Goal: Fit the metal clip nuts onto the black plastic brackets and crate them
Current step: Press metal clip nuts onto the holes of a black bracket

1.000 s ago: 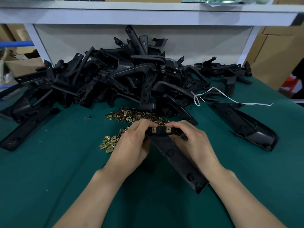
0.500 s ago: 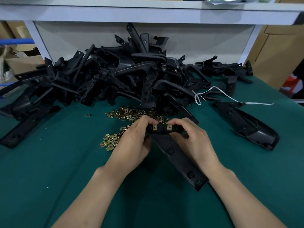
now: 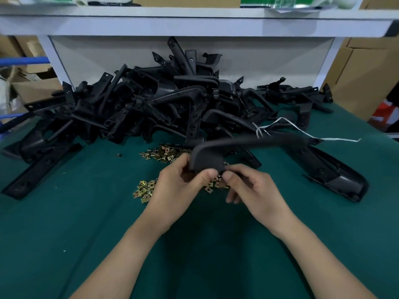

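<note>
The person is holding one black L-shaped plastic bracket (image 3: 216, 157) raised above the dark green table mat (image 3: 64, 234), near the middle of the scene, its short broad end pointing down into the hands and its long arm reaching away to the right. The left hand (image 3: 179, 187) is gripping the left side of that broad end, thumb on the near face and fingers curled round behind. The right hand (image 3: 253, 190) is meeting it at the lower right corner, where thumb and forefinger seem to be pinching the edge, though motion blur is softening the contact; the remaining fingers are hanging loosely curled underneath. Whether any clip is sitting on the held part cannot be told, since its near face is smooth and blurred. Directly beneath and beyond the hands, a scatter of small brass-coloured metal clip nuts (image 3: 160, 152) is lying on the mat, spreading toward the near left, with a single stray clip nut (image 3: 118, 155) lying apart farther left. Beyond them, a large tangled heap of black plastic brackets (image 3: 151, 104) is resting against the white back panel under a white shelf (image 3: 194, 25). A lone long black bracket (image 3: 336, 171) is lying to the right, and a thin white string (image 3: 336, 139) is trailing across the mat just beyond it.
</note>
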The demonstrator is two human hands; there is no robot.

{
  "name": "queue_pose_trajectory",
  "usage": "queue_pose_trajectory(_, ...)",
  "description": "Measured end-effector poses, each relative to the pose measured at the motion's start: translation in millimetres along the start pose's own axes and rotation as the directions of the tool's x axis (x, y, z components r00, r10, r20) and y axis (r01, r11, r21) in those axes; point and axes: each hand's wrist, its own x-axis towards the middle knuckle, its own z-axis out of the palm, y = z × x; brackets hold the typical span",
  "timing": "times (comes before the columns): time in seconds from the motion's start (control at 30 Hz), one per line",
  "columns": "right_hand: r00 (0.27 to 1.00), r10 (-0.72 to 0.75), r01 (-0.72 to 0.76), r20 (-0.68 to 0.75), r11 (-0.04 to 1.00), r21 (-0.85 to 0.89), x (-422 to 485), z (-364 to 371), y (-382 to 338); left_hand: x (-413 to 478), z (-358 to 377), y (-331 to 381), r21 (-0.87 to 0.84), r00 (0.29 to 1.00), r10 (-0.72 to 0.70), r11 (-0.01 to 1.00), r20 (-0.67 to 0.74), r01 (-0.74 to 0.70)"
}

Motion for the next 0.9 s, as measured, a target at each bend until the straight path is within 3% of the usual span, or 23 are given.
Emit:
queue_pose_trajectory(0.2, 0.998, 0.034, -0.046, 0.056, 0.973, 0.224, -4, 13, -8, 1, 2, 9, -0.370, 0.983, -0.165, 0.910, 0.084, 0.185)
queue_pose_trajectory(0.33, 0.987, 0.151, -0.158, 0.048, 0.924, 0.348, -2, 13, -8, 3, 2, 7, -0.448, 0.966, -0.231, 0.856, 0.117, 0.259)
queue_pose_trajectory(0.5, 0.991, 0.121, -0.132, 0.056, 0.937, 0.324, -1, 16, -7, 2, 4, 6, -0.393, 0.972, -0.220, 0.889, 0.085, 0.235)
queue_pose_trajectory(0.63, 0.996, 0.049, -0.061, 0.071, 0.981, 0.183, -4, 23, -6, 1, 9, 5, -0.266, 0.987, -0.158, 0.950, 0.043, 0.164)
queue_pose_trajectory(0.9, 0.996, -0.018, 0.018, -0.087, 1.000, -0.003, -9, 38, -4, -6, 19, 2, -0.149, 0.991, -0.088, 0.986, -0.102, 0.072)
